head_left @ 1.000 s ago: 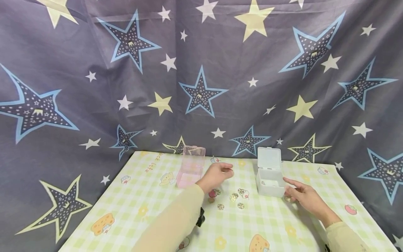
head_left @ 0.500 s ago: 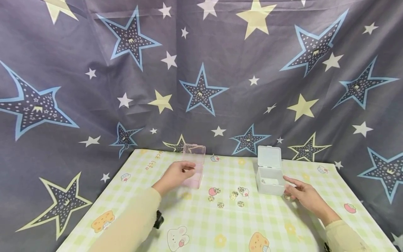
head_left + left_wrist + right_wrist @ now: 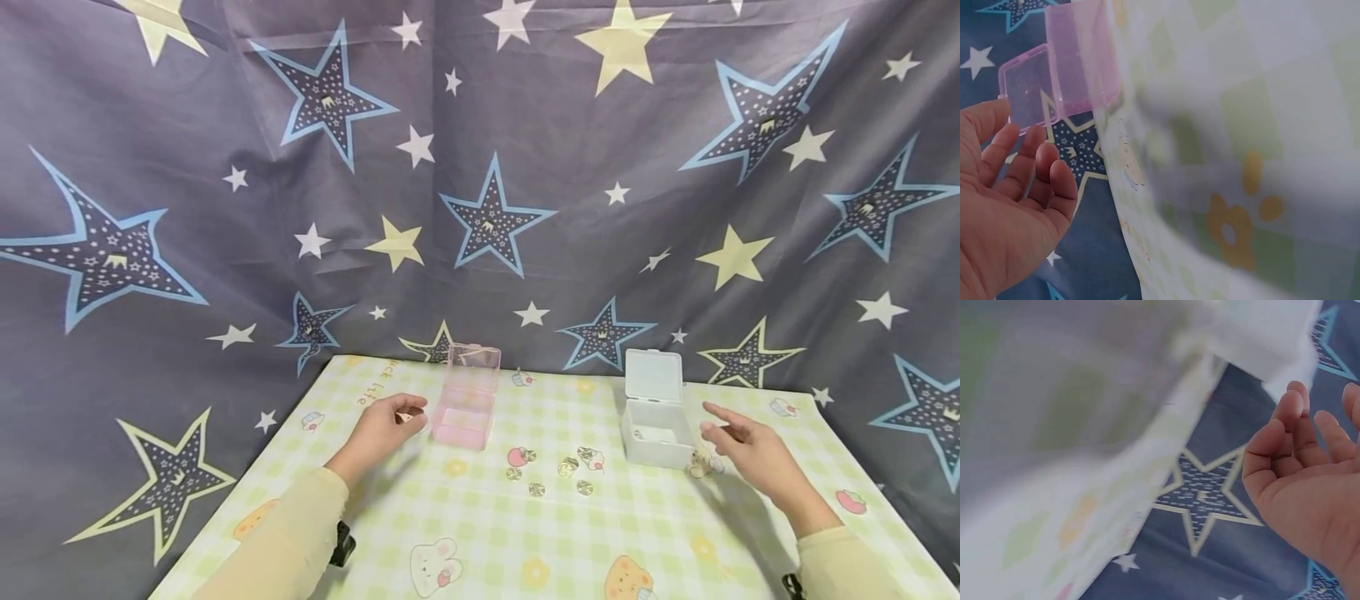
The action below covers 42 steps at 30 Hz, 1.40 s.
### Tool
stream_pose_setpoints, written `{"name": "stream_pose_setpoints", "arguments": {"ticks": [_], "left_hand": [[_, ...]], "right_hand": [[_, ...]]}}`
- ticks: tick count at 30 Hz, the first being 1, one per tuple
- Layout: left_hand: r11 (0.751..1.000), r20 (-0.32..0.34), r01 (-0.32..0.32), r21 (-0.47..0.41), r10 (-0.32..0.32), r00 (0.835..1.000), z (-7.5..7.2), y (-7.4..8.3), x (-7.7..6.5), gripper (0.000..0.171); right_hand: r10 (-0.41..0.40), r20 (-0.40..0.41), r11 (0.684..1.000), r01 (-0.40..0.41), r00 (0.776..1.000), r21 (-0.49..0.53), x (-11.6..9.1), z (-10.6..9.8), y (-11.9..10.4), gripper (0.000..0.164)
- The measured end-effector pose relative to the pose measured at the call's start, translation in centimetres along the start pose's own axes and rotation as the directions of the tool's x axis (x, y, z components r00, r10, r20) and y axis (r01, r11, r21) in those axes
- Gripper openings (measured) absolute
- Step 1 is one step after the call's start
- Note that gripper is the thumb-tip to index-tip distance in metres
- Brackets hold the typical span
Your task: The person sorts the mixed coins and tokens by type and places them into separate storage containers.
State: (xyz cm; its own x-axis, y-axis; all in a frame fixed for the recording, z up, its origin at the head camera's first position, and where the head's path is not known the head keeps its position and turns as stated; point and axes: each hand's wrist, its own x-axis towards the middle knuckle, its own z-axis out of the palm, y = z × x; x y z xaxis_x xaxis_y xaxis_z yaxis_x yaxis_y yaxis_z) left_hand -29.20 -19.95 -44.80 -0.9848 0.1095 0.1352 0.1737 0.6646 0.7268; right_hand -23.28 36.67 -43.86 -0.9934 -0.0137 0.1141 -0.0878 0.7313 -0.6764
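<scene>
A see-through pink box (image 3: 462, 427) stands with its lid raised at the back of the table. My left hand (image 3: 380, 433) hovers just left of it, fingers loosely bent around nothing; in the left wrist view the palm (image 3: 1007, 231) shows bare. Toward the back right is a white box (image 3: 660, 450), its lid (image 3: 654, 375) also up and a small light piece inside. To its right, a short gap away, my right hand (image 3: 757, 458) has its fingers relaxed and holds nothing. Between the boxes lie several small round gold-coloured pieces (image 3: 567, 468), spread loosely.
A green-and-white checked cloth (image 3: 480, 525) printed with cartoon figures covers the table. Behind its far edge hangs a dark curtain (image 3: 390, 325) with stars. A black strap (image 3: 342, 546) sits at the left wrist.
My left hand has moved left, from over the gold pieces, past the pink box to its left side. The right hand has drawn slightly away from the white box's side.
</scene>
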Motion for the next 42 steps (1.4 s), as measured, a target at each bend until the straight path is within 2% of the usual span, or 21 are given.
{"name": "stream_pose_setpoints", "arguments": {"ticks": [5,11,15,20,22,27,30,35,42], "left_hand": [[1.000,-0.009,-0.017,0.007,0.017,1.000,0.6,-0.4,0.1,0.035],[0.999,0.016,0.001,0.034,-0.002,1.000,1.3,-0.2,0.2,0.041],[0.999,0.021,0.015,0.045,-0.016,1.000,1.9,-0.3,0.4,0.042],[0.999,-0.001,-0.010,0.043,0.010,1.000,2.4,-0.2,0.6,0.039],[0.999,-0.009,-0.030,0.044,0.030,1.000,2.4,-0.2,0.6,0.037],[1.000,-0.010,-0.012,0.022,0.012,1.000,2.7,-0.4,0.7,0.034],[1.000,-0.005,0.016,-0.003,-0.016,1.000,3.0,-0.6,0.9,0.033],[1.000,-0.008,0.004,-0.019,-0.004,1.000,3.5,-0.8,1.3,0.033],[0.999,0.013,-0.001,-0.049,0.002,1.000,3.8,-0.6,1.7,0.036]], "right_hand": [[-0.075,-0.034,0.997,0.076,0.997,0.022,-0.1,-0.3,-2.5,0.058],[-0.185,-0.022,0.979,0.186,0.983,0.089,0.2,2.3,-5.6,0.045],[-0.241,0.067,0.961,0.229,0.968,0.154,0.6,5.0,-7.2,0.041],[-0.301,0.220,0.946,0.261,0.928,0.193,0.9,7.6,-8.5,0.038],[-0.307,0.264,0.945,0.260,0.914,0.199,0.9,8.2,-8.7,0.037],[-0.307,0.331,0.947,0.254,0.892,0.195,1.0,9.2,-8.6,0.035],[-0.295,0.349,0.953,0.248,0.889,0.173,0.9,9.6,-8.3,0.034],[-0.285,0.354,0.957,0.244,0.891,0.157,1.0,10.1,-7.7,0.032],[-0.302,0.369,0.953,0.266,0.879,0.145,1.4,10.8,-7.0,0.032]]}}
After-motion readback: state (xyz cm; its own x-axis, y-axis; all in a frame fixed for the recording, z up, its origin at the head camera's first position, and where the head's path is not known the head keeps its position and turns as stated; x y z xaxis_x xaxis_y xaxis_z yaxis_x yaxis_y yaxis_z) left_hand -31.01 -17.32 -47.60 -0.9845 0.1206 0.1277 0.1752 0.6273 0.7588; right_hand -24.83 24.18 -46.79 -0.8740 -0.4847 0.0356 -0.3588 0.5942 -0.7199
